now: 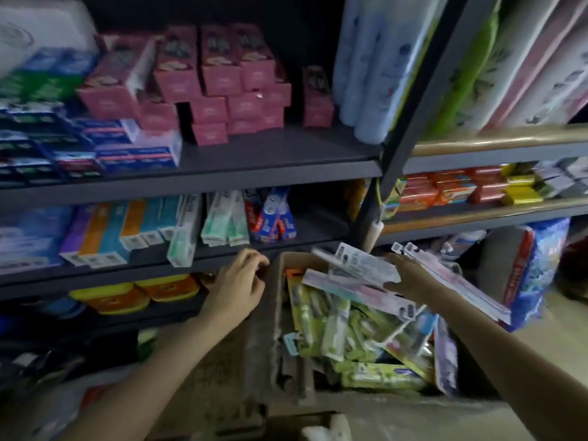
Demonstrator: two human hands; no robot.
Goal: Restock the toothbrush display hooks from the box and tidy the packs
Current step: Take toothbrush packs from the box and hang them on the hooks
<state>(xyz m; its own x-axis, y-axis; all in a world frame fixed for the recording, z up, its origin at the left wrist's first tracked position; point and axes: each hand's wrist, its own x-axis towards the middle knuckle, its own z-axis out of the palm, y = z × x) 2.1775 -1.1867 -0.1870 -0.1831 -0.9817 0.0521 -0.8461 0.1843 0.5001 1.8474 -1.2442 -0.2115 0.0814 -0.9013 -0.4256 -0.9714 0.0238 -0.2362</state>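
The box (280,329), an open brown carton, sits at 6 o'clock, heaped with toothbrush packs (350,338), mostly green ones lying crosswise. The right hand (405,276) is over the box's far end at 4 o'clock, fingers curled around a fanned bundle of pink and white packs (356,265); more of these packs spread past the wrist toward 3 o'clock. The left hand (237,281) hangs at 7 o'clock just off the box's left wall, fingers loosely bent and holding nothing, close to the shelf edge (127,272).

Above that edge, at 10 o'clock, toothpaste cartons (127,230) stand leaning; orange and yellow tubs (133,296) sit beneath it. Pink boxes (222,78) are stacked at 12 o'clock. A dark upright post (397,148) runs down to the box's far right corner, crowding the bundle. A blue printed bag (537,268) stands at 3 o'clock, just beside the fanned packs. Bare floor shows at 4 o'clock.
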